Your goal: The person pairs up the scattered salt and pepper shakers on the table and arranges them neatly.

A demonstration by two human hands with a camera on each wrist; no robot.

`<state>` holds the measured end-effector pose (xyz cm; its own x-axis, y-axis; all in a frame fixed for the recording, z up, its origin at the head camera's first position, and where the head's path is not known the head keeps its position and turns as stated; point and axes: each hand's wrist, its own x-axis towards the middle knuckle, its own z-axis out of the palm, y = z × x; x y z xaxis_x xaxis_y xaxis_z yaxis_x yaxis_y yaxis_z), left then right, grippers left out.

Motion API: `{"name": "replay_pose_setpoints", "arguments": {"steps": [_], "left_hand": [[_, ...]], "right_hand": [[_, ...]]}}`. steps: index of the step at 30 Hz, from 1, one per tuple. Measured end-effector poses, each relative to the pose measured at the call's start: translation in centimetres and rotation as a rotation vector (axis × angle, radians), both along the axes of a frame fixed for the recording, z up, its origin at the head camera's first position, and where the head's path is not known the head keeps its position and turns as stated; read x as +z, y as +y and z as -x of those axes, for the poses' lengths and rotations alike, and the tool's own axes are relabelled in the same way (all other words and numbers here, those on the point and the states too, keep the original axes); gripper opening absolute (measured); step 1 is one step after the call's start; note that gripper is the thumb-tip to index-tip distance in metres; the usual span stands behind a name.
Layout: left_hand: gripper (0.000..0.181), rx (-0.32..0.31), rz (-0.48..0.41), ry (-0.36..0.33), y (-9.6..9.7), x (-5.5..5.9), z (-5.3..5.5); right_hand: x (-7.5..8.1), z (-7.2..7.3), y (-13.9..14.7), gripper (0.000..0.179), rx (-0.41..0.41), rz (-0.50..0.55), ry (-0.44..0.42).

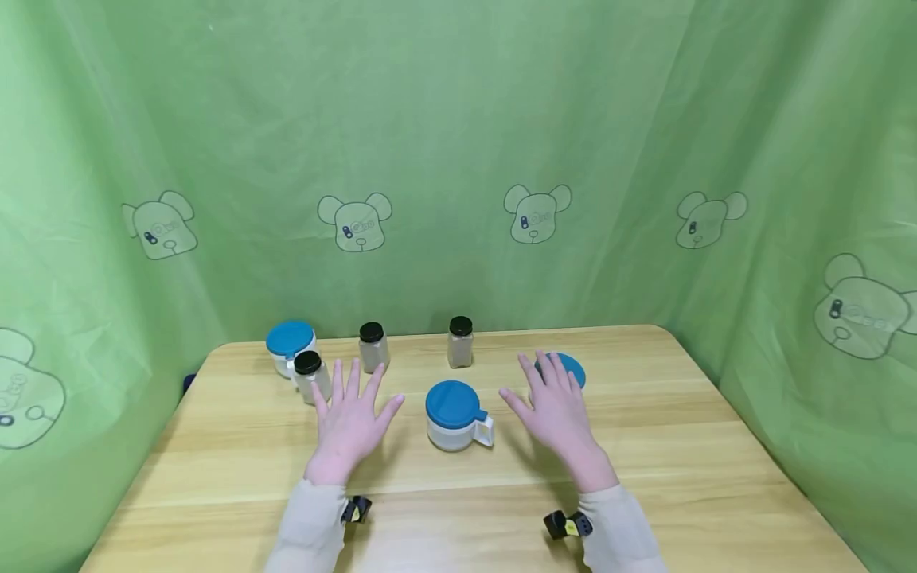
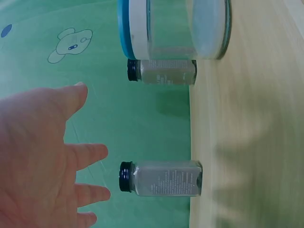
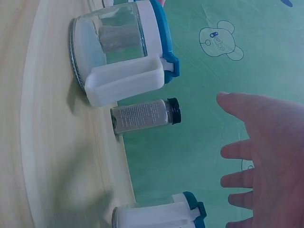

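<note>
My left hand (image 1: pixel 349 430) hovers over the table with fingers spread, holding nothing. Just beyond its fingers stand two black-capped spice jars, a left one (image 1: pixel 312 380) and a middle one (image 1: pixel 373 348). My right hand (image 1: pixel 557 410), likewise spread and holding nothing, partly covers a blue-lidded jar (image 1: pixel 571 368) in the head view. Between the hands stands another glass jar (image 1: pixel 454 415) with a blue lid and a white handle pointing right. In the right wrist view this handled jar (image 3: pixel 118 42) shows white contents, with the right hand's fingers (image 3: pixel 236 178) apart from it.
At the back left a third blue-lidded jar (image 1: pixel 290 344) stands behind the left spice jar. Another black-capped spice jar (image 1: pixel 460 342) is near the table's back edge. A green curtain (image 1: pixel 444 119) hangs behind and beside the wooden table (image 1: pixel 688 461).
</note>
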<state>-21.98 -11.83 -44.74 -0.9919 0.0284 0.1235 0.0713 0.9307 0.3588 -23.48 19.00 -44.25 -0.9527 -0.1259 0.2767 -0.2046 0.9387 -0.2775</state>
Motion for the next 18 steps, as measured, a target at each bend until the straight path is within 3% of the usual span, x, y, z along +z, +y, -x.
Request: {"name": "replay_pose_setpoints", "arguments": {"steps": [18], "left_hand": [[0.070,-0.018,-0.010,0.145,1.0,1.5,-0.7]], "right_hand": [[1.4,0.0,1.2,0.070,-0.028,0.119,0.112]]}}
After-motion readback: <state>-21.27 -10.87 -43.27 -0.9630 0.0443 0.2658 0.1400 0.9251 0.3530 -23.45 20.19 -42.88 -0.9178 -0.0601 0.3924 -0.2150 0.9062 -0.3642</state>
